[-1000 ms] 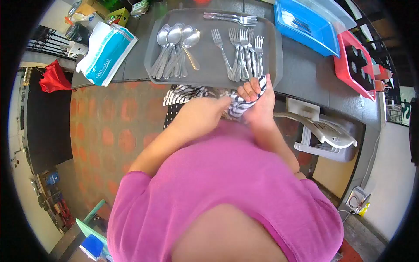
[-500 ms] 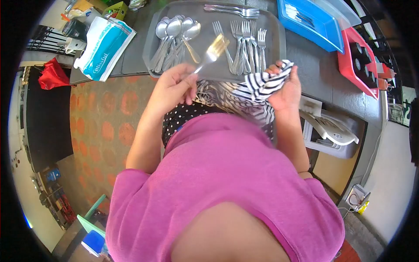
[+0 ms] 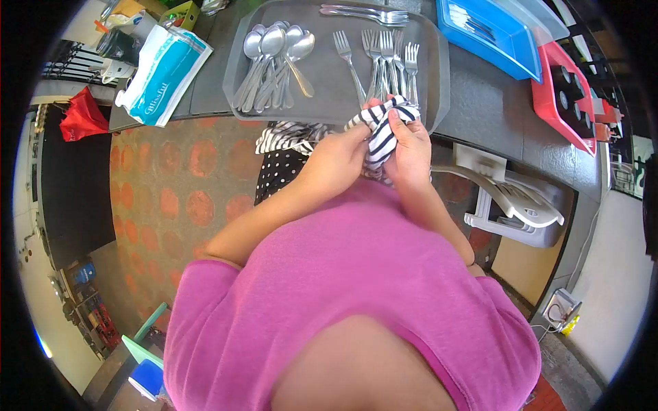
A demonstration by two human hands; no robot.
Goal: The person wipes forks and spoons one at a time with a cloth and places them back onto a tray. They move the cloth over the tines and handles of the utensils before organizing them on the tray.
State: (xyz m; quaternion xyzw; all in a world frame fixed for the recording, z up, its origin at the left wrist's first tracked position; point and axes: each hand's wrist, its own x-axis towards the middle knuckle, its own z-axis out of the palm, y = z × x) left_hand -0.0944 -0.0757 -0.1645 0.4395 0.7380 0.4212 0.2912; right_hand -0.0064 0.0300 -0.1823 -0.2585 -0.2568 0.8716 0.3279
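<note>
A black-and-white striped cloth point(image 3: 382, 137) is bunched between my two hands at the near edge of the grey tray point(image 3: 322, 115). My right hand point(image 3: 411, 151) is closed on the cloth, thumb on top. My left hand point(image 3: 336, 159) is closed against the cloth's left side; what its fingers hold is hidden, and the fork seen earlier does not show. Spoons point(image 3: 273, 44) lie grouped on the tray's left part. Several forks point(image 3: 387, 55) lie at the right, with one fork point(image 3: 346, 55) a little apart. More forks point(image 3: 363, 15) lie across the far edge.
A blue bin point(image 3: 486, 38) and a red-pink basket point(image 3: 563, 99) with dark round items stand at the right. On the left is a teal-and-white pack point(image 3: 164, 75). A pale plastic chair point(image 3: 514, 198) is below the counter at right, and a red item point(image 3: 83, 116) hangs at left.
My left hand has moved right to the cloth, and the fork it held has gone out of sight. My right hand has shifted left, with the cloth now bunched between both hands.
</note>
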